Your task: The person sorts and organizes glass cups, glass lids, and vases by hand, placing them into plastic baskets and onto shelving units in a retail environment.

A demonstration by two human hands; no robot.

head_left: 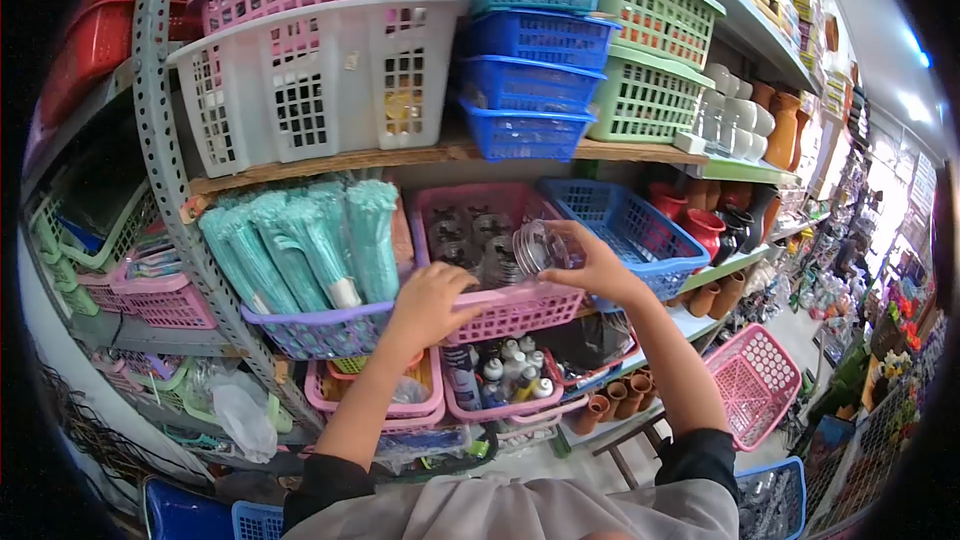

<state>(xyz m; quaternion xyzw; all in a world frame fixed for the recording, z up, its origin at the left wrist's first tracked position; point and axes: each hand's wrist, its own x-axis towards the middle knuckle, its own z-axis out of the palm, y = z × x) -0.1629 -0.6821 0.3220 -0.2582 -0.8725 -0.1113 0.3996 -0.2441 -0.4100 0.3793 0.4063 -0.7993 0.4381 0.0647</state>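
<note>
Clear stack held at pink basket

The stack is clamped between the fingers of the right hand, likely so its pieces stay together. The left hand is laid at the basket's front rim, perhaps for steadiness; its grip cannot be told. Teal packets are stood upright alongside, presumably saving room.

Across the upper middle of the frame, a wooden-edged shelf carries a white lattice basket, stacked blue baskets and stacked green baskets. At right are 2 green-edged shelves: the upper bears orange vases, the lower red vases and black vases. At lower centre-right, a white shelf holds terracotta pots.
</note>
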